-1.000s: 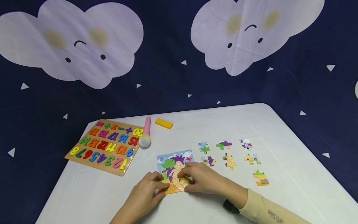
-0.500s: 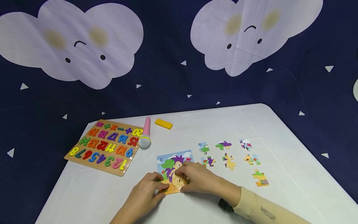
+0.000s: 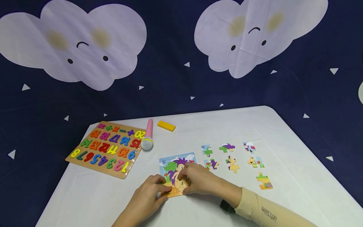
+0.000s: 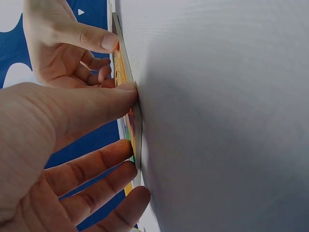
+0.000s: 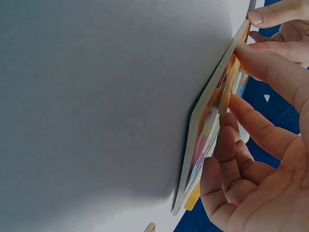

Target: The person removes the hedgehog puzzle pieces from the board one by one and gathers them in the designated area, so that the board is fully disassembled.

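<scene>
A small jigsaw board (image 3: 172,167) with a purple-haired hedgehog picture lies on the white table. My left hand (image 3: 150,192) holds its near left corner, thumb at the near edge and fingers along the left side. Over the lower right of the board, my right hand (image 3: 199,180) pinches a tan and orange jigsaw piece (image 5: 226,89) between thumb and fingertips. In the right wrist view the piece is tilted, with one side raised above the board. The fingers hide much of the board's right part in the head view.
Several loose jigsaw pieces (image 3: 233,164) lie spread to the right of the board. A wooden number board (image 3: 106,147) is at the left, with a pink toy microphone (image 3: 148,134) against its right edge. A yellow block (image 3: 166,125) lies near the back edge.
The right hand has shifted slightly left over the jigsaw board, with its forearm following. The left hand stays at the board's corner, and the loose pieces lie as before.
</scene>
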Action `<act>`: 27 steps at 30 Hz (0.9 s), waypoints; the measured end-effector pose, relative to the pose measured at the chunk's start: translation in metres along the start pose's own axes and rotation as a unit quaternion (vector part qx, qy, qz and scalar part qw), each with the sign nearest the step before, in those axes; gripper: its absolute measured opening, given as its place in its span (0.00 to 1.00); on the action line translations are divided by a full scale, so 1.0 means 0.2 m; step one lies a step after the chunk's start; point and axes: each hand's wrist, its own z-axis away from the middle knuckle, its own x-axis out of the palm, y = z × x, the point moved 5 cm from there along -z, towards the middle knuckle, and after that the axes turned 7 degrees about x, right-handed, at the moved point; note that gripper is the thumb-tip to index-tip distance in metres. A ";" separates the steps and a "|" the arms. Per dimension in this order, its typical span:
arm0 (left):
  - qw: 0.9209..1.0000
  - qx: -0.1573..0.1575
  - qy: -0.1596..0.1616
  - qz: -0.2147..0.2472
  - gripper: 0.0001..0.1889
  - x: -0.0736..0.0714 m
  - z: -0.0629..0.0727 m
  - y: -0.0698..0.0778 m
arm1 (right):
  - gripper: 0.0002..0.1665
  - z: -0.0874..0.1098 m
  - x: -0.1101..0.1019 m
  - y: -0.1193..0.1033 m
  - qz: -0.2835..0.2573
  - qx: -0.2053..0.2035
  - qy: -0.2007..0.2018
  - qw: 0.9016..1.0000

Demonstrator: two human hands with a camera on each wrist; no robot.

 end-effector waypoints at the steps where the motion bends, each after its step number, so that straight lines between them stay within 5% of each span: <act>1: 1.000 0.000 0.001 0.000 0.14 0.00 0.00 0.00 | 0.23 0.00 0.00 0.00 -0.001 -0.001 0.001 1.000; 27: 1.000 0.000 0.015 0.000 0.13 -0.01 -0.01 -0.01 | 0.21 -0.01 -0.02 -0.02 0.058 -0.037 0.018 0.997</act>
